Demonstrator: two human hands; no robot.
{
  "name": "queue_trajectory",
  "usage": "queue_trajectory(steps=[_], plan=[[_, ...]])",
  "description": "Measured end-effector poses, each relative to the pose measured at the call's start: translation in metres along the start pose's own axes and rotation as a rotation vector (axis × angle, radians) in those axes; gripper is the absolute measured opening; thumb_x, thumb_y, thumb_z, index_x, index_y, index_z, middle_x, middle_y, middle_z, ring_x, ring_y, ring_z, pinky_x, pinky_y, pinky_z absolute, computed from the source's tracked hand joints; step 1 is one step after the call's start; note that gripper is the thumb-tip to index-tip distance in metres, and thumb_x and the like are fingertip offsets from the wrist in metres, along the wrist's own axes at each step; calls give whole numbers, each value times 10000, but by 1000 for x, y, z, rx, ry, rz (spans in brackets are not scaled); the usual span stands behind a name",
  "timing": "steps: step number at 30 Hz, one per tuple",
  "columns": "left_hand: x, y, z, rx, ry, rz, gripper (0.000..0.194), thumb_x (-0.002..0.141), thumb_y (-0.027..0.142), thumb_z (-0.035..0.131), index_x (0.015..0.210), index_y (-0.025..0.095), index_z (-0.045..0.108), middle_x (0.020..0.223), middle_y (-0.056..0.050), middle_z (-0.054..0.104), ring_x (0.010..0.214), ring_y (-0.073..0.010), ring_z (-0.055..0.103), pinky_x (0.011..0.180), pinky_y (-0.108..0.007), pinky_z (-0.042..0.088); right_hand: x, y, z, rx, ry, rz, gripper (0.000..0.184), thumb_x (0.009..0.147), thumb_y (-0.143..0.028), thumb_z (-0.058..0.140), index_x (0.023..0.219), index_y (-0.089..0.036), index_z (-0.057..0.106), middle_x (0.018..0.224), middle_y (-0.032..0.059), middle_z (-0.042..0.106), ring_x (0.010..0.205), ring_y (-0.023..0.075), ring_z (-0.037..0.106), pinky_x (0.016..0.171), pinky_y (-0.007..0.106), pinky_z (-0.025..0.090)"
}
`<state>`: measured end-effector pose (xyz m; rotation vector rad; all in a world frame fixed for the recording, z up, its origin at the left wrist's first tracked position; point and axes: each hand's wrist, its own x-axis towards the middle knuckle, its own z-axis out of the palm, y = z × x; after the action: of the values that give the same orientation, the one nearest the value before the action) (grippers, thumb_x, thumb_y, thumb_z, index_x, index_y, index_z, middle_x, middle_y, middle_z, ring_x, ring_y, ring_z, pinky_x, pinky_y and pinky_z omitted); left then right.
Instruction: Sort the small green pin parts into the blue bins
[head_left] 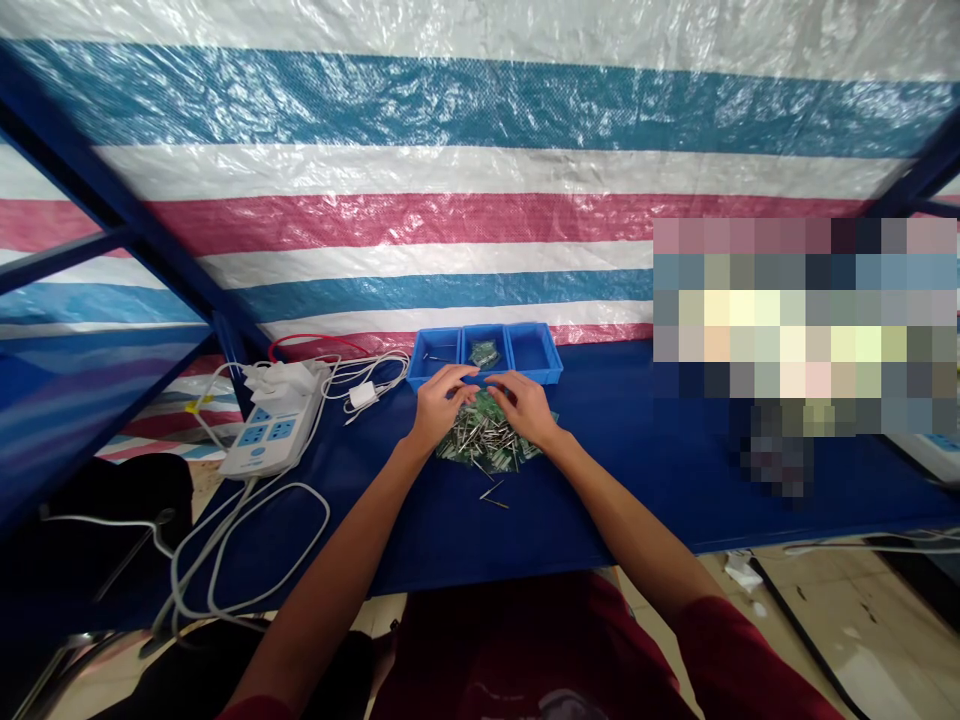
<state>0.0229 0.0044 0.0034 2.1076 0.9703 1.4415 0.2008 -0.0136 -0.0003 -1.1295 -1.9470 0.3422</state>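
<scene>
Dark red shirt (540,650) on you is closest to the camera, both your forearms running out from it over the blue table (615,440). Key relation: the pile of slim metal pieces (491,437) sits directly below and between your hands, spilling a bit toward you. Neither hand is clearly nearer: left hand (441,408) is over its left edge, right hand (529,410) over its far right edge. Pile spreads wider left to right than near to far; pieces inside it are jumbled, no common direction. Two loose pieces (495,503) lie apart from it, on your side: one roughly left to right, the other slanting away from you to the right. Which end is the working end, can't tell at this size. Green packets (489,404) show in and around the pile, one patch right between your thumbs. Hands: both part-curled, thumb and fingers a small gap apart on each, fingertips of the two nearly meeting. Whether either grips something small, can't tell. Just past your fingertips is the blue tray (556,375), three compartments, long axis left to right: thin pieces (439,358) in the left one, a greenish packet (484,354) in the middle. Well left of your left hand: power strip (262,440), and nearer it a white adapter (363,394).
</scene>
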Motion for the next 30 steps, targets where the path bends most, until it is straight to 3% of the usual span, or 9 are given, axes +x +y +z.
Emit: queue_trajectory(steps=[5,8,14,24,30], plan=[[-1,3,3,-58,5,-39,271,887,385,581,1020,158,644,1029,-92,652,565,-82,609,547,-224,548,-1,0,3,16,-24,-16,252,957,-333,446,936,-189,652,820,45,628,704,153,558,703,254,427],[-1,2,4,-49,4,-50,283,878,395,591,1029,162,645,1025,-88,662,587,-95,621,566,-237,554,0,2,4,19,27,5,283,964,-352,427,905,-183,646,830,53,637,743,161,571,714,253,424],[0,2,2,103,-7,-30,249,901,372,548,842,167,676,714,-23,670,589,-122,607,636,-256,527,1,2,3,8,113,67,373,976,-398,379,833,-175,642,785,60,645,719,164,571,701,258,421],[1,8,-1,232,-65,-99,397,954,398,409,660,177,560,574,5,568,536,-114,532,609,-243,458,-1,-2,0,-8,48,34,359,973,-391,374,864,-185,648,800,57,636,721,163,561,703,262,422],[0,7,2,96,5,-102,281,877,446,562,854,177,640,802,-33,705,683,-150,647,704,-281,525,-1,-2,1,-26,17,16,404,985,-404,338,820,-186,635,775,50,629,731,163,567,695,257,409]])
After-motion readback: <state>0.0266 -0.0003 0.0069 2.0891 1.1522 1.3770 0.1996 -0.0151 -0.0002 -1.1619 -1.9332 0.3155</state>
